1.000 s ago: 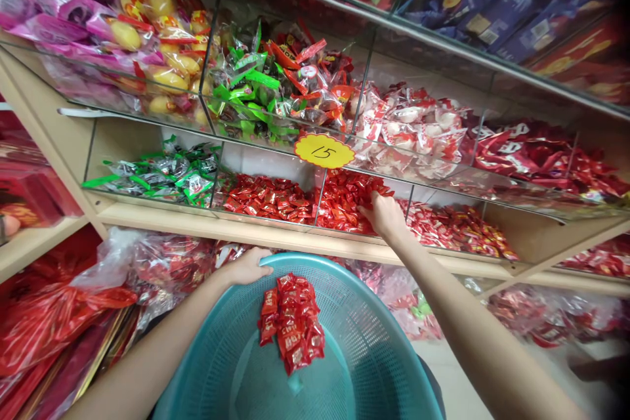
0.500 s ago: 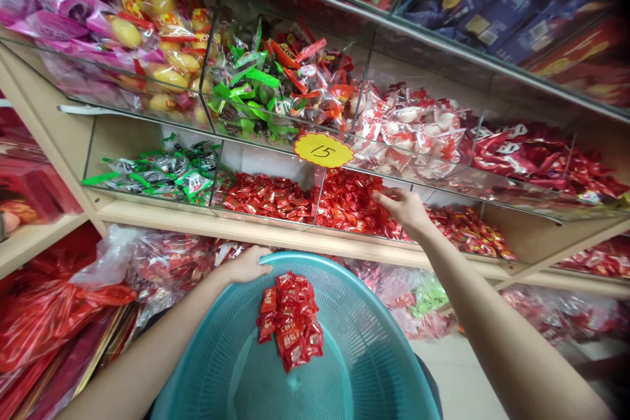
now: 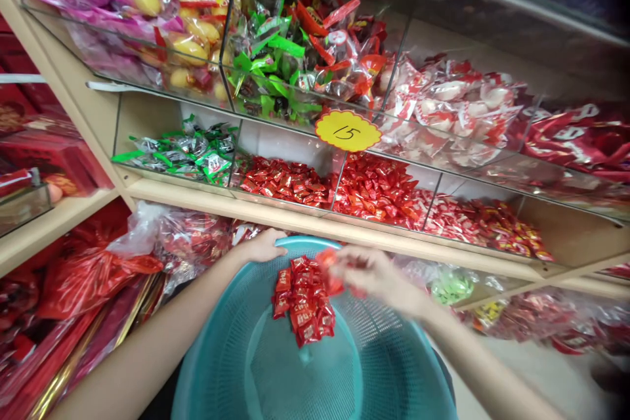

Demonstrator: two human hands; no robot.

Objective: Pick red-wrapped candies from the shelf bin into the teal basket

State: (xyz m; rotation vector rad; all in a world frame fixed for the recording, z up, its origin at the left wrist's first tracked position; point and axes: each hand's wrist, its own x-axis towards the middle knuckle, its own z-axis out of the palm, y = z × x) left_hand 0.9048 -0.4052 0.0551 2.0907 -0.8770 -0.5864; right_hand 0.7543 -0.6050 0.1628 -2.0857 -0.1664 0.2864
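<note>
My left hand (image 3: 263, 246) is closed around the far-left rim of a teal plastic basket (image 3: 394, 348). Inside the basket, a pile of red wrapped candies (image 3: 304, 305) lies toward the far side. Over the basket's far right part is my right hand (image 3: 367, 272), blurred by motion, with red wrapped candies (image 3: 331, 269) at its fingers. Just beyond, the low shelf compartment (image 3: 377, 190) holds a heap of similar red candies.
Green-wrapped candies (image 3: 189, 151) and darker red candies (image 3: 283, 180) fill compartments to the left. A yellow price tag (image 3: 348, 131) reading 15 hangs on the upper glass ledge. Bagged goods (image 3: 191, 239) lie under the shelf, and a red bag (image 3: 93, 275) at left.
My right hand has come back from the red candy compartment to above the basket, carrying red candies. My left hand stays on the rim. The view has shifted somewhat.
</note>
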